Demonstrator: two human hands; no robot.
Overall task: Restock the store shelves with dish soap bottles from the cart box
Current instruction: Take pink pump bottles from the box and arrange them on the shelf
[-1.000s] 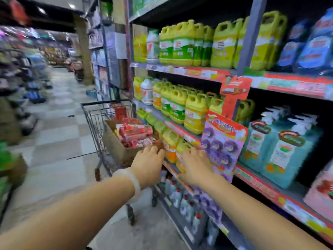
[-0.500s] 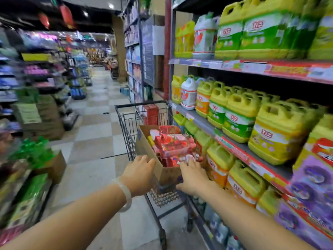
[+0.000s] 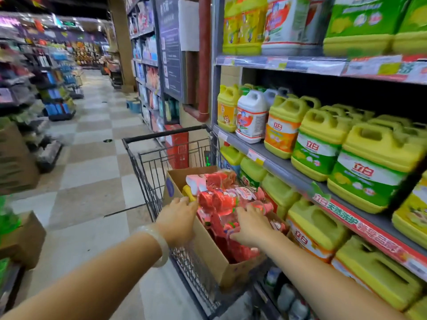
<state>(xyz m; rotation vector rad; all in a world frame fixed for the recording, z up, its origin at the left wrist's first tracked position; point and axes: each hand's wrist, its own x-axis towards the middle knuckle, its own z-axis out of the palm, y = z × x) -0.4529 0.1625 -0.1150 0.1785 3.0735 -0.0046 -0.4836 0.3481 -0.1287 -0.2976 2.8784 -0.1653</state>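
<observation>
The shelves (image 3: pixel 300 167) fill the right side and carry rows of yellow jugs (image 3: pixel 374 167) that stand upright with handles on top. Beside them in the aisle stands the cart (image 3: pixel 147 162), its long side running along the shelf edge. In the cart sits an open cardboard box (image 3: pixel 208 245), tilted a little, with its long axis pointing away from the person and down the aisle. The red bottles (image 3: pixel 221 199) lie on their sides in the box (some look wrapped together in packs), most with the long axis across the box, toward the shelves. The left hand (image 3: pixel 178 218) rests on the box's left rim, fingers lightly curled and touching a yellow item at the bottles' edge. The right hand (image 3: pixel 251 222) lies flat on the bottles, fingers spread.
</observation>
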